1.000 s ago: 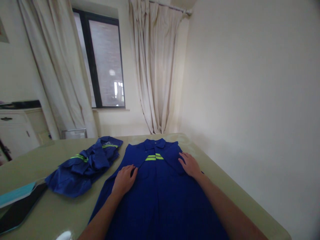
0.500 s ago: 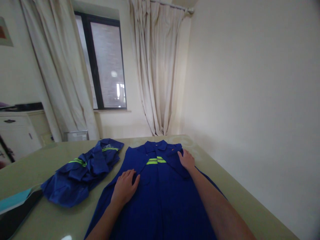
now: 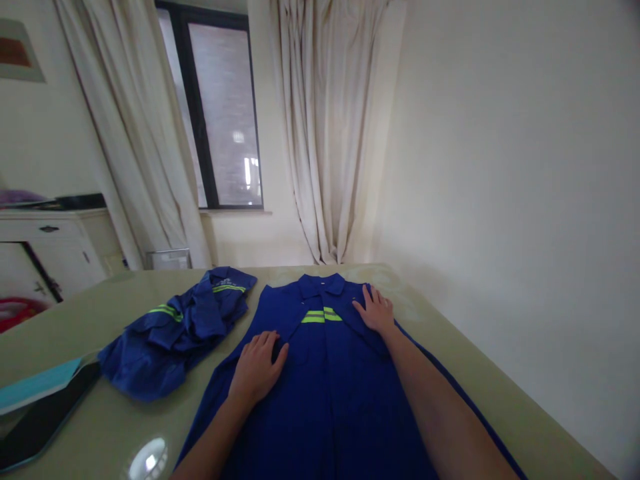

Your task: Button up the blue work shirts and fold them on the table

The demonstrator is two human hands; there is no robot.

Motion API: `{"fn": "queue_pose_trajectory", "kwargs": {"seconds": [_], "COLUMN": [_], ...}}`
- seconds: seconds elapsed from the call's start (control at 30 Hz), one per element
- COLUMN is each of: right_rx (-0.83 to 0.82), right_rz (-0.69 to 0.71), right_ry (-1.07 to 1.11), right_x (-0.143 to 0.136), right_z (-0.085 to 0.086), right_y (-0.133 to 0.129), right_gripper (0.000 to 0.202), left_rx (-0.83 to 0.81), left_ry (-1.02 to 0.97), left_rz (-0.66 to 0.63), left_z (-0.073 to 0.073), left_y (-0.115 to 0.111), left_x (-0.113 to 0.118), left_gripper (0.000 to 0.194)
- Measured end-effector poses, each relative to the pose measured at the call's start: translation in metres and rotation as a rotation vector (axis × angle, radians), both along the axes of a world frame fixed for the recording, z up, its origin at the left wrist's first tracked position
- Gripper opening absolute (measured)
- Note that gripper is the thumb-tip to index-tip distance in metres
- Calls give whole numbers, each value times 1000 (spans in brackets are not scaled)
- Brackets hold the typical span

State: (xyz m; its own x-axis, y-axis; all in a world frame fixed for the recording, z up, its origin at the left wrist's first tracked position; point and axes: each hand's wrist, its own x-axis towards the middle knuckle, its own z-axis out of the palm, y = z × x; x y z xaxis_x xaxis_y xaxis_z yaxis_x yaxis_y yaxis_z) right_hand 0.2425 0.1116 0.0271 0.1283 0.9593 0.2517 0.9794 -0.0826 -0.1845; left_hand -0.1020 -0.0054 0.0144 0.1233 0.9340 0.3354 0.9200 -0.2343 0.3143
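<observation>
A dark blue work jacket lies spread out on the table, its collar at the far end and yellow-green reflective stripes across the chest. On its left side rests my left hand, palm down with the thumb apart from the fingers. My right hand lies flat near the shoulder on the right, fingers spread over the cloth. Neither hand grips the fabric. Left of the jacket is a second blue garment, crumpled, with similar stripes.
A light blue item and a black flat object lie at the table's left side. The wall runs along the right of the greenish table. A white cabinet stands back left; curtains hang behind.
My right hand's fingers have spread out at the shoulder. The view has shifted, so the scene sits slightly right and higher. My left hand stays on the jacket.
</observation>
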Motion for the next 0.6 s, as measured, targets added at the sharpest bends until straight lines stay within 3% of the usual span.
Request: {"fn": "queue_pose_trajectory", "kwargs": {"seconds": [0.1,0.2,0.3,0.4,0.5,0.6], "right_rx": [112,-40,-239,-265,-221,-100], "right_rz": [100,216,320,384,316,238], "right_ry": [-15,-3,17,87,171,176], "right_x": [-15,-24,-15,13,52,92], "right_z": [13,24,33,35,20,-17], "right_y": [-21,-66,-137,-219,-294,-356], "right_gripper": [60,62,78,77,67,71], "left_rx": [-29,-80,-102,-67,6,-17], "left_ry": [27,86,126,142,186,212], "left_rz": [-17,-65,-79,-61,-17,-35], "left_z": [-5,-11,-11,-4,7,18], "left_y": [4,10,14,10,1,-12], "left_x": [-1,-2,-3,-2,1,5], "left_gripper": [53,61,64,56,50,45]}}
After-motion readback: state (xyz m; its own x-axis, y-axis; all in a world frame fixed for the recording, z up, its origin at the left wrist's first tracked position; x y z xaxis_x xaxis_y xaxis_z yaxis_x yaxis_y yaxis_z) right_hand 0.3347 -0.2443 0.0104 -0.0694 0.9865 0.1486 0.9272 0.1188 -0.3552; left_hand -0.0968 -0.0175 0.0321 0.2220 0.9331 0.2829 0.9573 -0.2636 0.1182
